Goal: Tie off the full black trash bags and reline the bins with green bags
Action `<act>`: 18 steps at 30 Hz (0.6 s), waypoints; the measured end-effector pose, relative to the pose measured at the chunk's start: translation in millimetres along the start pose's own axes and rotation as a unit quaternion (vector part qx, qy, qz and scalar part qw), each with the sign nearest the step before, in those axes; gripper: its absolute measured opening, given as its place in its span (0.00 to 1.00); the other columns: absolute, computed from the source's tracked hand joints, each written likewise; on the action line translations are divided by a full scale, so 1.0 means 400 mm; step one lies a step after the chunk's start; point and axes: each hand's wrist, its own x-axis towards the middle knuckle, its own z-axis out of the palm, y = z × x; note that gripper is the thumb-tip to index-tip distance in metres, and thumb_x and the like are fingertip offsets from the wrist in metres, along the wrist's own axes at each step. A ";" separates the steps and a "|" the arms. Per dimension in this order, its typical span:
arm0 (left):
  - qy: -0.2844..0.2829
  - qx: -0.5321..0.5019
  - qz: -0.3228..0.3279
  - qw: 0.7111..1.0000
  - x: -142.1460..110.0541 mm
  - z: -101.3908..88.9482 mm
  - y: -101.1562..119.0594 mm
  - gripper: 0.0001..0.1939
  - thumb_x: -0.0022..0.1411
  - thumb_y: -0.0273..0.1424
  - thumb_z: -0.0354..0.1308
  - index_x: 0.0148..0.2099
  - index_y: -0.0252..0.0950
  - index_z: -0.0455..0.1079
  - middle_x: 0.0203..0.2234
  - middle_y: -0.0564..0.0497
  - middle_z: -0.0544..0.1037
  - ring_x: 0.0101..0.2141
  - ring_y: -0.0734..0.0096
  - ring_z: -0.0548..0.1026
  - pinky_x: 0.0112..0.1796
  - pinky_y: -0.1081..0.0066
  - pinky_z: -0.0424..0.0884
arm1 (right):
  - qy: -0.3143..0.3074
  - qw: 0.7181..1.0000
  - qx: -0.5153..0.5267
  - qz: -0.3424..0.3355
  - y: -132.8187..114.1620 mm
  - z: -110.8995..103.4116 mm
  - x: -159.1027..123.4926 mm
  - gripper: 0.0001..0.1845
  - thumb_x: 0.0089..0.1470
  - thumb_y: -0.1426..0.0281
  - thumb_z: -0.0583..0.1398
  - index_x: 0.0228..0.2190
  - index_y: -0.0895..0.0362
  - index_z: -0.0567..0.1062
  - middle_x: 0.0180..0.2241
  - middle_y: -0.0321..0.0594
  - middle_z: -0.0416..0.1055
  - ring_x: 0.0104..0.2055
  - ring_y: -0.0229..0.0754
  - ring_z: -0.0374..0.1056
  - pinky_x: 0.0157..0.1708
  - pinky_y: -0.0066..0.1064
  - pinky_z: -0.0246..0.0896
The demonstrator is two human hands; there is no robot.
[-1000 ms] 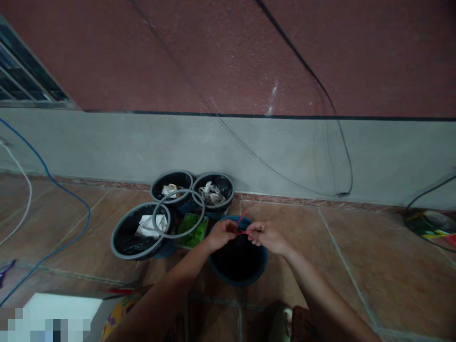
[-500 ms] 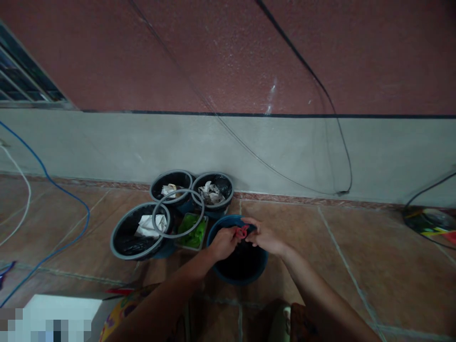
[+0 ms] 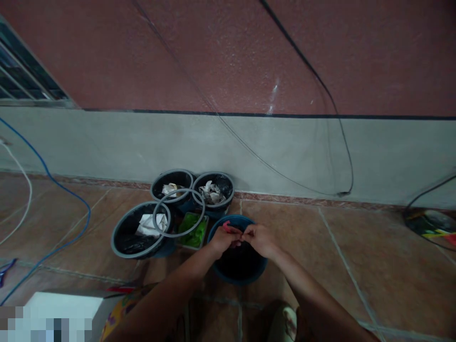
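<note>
Here, hands (image 3: 242, 240) pinch a red strip (image 3: 231, 228).

forearms (image 3: 171, 299) bare | ylw garment (image 3: 118, 313), purple ptn | pale footwear (image 3: 289, 319), partly hidden

Your bucket (image 3: 245, 220) at six o'clock is blue, darkening to black inside; the strip (image 3: 228, 227) above it is pinkish red; toward seven, you have bright green material (image 3: 191, 232), a plain grey ring (image 3: 178, 235) and black liners (image 3: 131, 243) under grey rims (image 3: 114, 228); near eight, the cloth (image 3: 116, 316) is yellow patterned with purple; at nine, the hose (image 3: 73, 192) is blue; at twelve, your wall (image 3: 213, 47) is speckled maroon; the floor tiles (image 3: 292, 232) are mottled brown.
</note>
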 end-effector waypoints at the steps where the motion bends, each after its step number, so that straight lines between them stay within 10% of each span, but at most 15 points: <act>1: 0.010 -0.016 -0.011 1.000 -0.005 0.000 0.003 0.04 0.48 0.27 0.64 0.30 0.32 0.75 0.21 0.53 0.76 0.22 0.77 0.71 0.27 0.75 0.64 | -0.005 1.000 0.011 -0.011 0.008 0.007 0.002 0.09 0.53 0.69 0.60 0.28 0.55 0.81 0.27 0.38 0.78 0.29 0.38 0.70 0.32 0.28 0.60; 18: -0.005 0.281 0.334 0.900 -0.035 -0.019 0.032 0.07 0.52 0.23 0.54 0.32 0.36 0.72 0.28 0.51 0.77 0.30 0.70 0.73 0.35 0.72 0.67 | -0.061 0.974 0.210 -0.060 0.017 0.033 0.013 0.14 0.53 0.76 0.52 0.34 0.57 0.77 0.35 0.39 0.79 0.36 0.39 0.72 0.37 0.29 0.66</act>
